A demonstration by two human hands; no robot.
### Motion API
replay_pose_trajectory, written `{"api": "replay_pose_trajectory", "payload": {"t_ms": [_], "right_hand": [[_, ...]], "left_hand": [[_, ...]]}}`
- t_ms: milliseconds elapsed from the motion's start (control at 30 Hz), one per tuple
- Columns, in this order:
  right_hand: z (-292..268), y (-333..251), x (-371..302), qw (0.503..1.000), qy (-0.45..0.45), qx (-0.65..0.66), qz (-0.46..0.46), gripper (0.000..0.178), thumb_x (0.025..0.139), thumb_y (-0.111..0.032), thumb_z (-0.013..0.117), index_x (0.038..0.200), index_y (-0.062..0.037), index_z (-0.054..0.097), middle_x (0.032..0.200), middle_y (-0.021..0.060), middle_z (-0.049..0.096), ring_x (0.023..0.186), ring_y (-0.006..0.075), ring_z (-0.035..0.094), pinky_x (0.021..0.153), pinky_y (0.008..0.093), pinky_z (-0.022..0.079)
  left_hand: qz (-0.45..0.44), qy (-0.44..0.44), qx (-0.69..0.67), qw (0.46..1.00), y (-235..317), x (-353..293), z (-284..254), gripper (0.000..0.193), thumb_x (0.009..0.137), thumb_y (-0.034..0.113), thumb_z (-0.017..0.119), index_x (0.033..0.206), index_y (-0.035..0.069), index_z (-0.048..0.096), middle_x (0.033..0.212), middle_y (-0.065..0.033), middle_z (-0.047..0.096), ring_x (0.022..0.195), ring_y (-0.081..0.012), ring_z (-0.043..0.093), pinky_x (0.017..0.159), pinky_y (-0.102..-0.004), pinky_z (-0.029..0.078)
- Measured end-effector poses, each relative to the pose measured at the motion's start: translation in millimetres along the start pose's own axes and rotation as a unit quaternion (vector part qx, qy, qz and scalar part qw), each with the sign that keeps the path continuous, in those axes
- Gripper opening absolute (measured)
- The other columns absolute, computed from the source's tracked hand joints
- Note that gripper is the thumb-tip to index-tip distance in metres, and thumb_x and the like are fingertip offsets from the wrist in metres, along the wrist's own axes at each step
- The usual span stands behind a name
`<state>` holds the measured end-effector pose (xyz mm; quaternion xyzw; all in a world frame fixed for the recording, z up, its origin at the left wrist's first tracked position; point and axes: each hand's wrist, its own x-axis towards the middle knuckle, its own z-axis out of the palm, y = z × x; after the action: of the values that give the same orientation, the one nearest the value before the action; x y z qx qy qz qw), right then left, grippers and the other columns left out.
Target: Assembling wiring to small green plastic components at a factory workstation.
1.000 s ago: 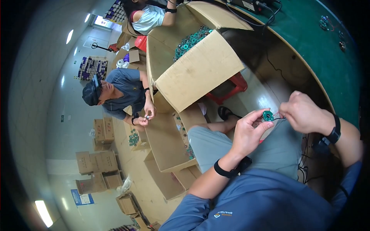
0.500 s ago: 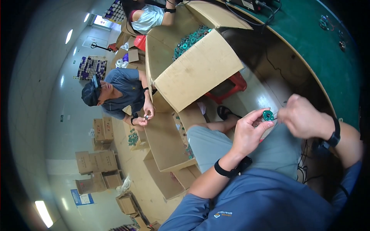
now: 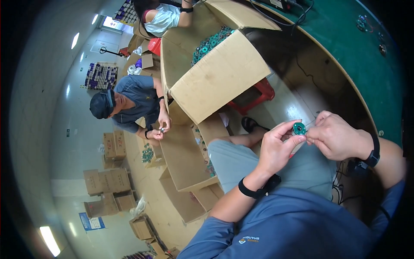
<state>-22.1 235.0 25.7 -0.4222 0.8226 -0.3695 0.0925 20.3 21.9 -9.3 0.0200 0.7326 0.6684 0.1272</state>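
Observation:
My left hand (image 3: 278, 146) pinches a small round green circuit board (image 3: 299, 128) with a hole in its middle, held up above my lap. Close against the board's right edge is my right hand (image 3: 338, 137), its fingertips pressed together. Whatever sits between those fingertips is too small to make out. Just beneath the board, a pale piece with a red edge (image 3: 296, 150) shows partly behind my left fingers.
A large cardboard box (image 3: 220, 80) holds many green ring parts (image 3: 211, 43). A lower open carton (image 3: 183, 159) stands left of my knees. Across from me a co-worker (image 3: 136, 99) handles a small part. A green-topped table (image 3: 345, 47) curves along the right, and a red stool (image 3: 254, 95) stands below the box.
My right hand has come down and left to the board's edge, from a blurred, raised position. My left hand keeps its hold on the board almost unmoved.

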Motion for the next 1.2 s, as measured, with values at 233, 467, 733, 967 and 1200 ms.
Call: {"api": "replay_pose_trajectory", "payload": {"t_ms": [233, 467, 733, 967, 1200], "right_hand": [[-0.5, -3.6, 1.0, 0.999, 0.009, 0.051, -0.008, 0.009, 0.077, -0.003, 0.058, 0.079, -0.0082, 0.065, 0.066, 0.0110, 0.063, 0.066, 0.0327, 0.061, 0.076, 0.0419, 0.047], [-1.0, -0.9, 1.3, 0.998, 0.032, 0.051, -0.013, 0.007, 0.080, -0.005, 0.058, 0.076, -0.0072, 0.063, 0.066, 0.0110, 0.063, 0.065, 0.0331, 0.061, 0.077, 0.0411, 0.047], [-2.7, 7.4, 3.5, 0.999, 0.047, 0.008, 0.012, 0.009, 0.078, -0.004, 0.058, 0.078, -0.0083, 0.066, 0.069, 0.0113, 0.064, 0.066, 0.0339, 0.060, 0.077, 0.0420, 0.047], [-4.4, 6.0, 3.4, 0.999, 0.038, 0.001, 0.027, 0.007, 0.079, -0.005, 0.058, 0.080, -0.0092, 0.064, 0.068, 0.0100, 0.064, 0.071, 0.0331, 0.063, 0.078, 0.0409, 0.048], [-3.5, 11.2, 5.8, 0.999, 0.029, -0.008, 0.045, 0.008, 0.080, -0.006, 0.058, 0.074, -0.0082, 0.063, 0.066, 0.0122, 0.062, 0.067, 0.0342, 0.062, 0.073, 0.0434, 0.048]], "left_hand": [[0.018, -0.002, -0.023, 1.000, -0.9, 1.5, 0.1, 0.038, 0.086, 0.006, 0.074, 0.122, -0.001, 0.064, 0.099, -0.0022, 0.070, 0.087, -0.0058, 0.062, 0.077, -0.0223, 0.051], [0.004, 0.009, -0.001, 1.000, 3.2, 2.0, -0.2, 0.038, 0.086, 0.007, 0.075, 0.121, -0.002, 0.064, 0.098, -0.0015, 0.069, 0.085, -0.0055, 0.061, 0.075, -0.0218, 0.050], [0.020, 0.009, 0.016, 1.000, 2.2, 2.6, -1.3, 0.038, 0.086, 0.007, 0.075, 0.121, -0.002, 0.064, 0.097, -0.0007, 0.069, 0.085, -0.0051, 0.060, 0.075, -0.0215, 0.050], [0.024, 0.006, -0.014, 1.000, -1.0, 2.0, 0.1, 0.038, 0.086, 0.005, 0.074, 0.122, -0.003, 0.064, 0.099, -0.0016, 0.068, 0.086, -0.0058, 0.061, 0.076, -0.0221, 0.050], [-0.019, 0.011, -0.014, 1.000, 3.7, 4.9, -2.0, 0.037, 0.086, 0.005, 0.074, 0.121, -0.003, 0.064, 0.102, -0.0033, 0.068, 0.089, -0.0072, 0.062, 0.078, -0.0226, 0.051]]}}
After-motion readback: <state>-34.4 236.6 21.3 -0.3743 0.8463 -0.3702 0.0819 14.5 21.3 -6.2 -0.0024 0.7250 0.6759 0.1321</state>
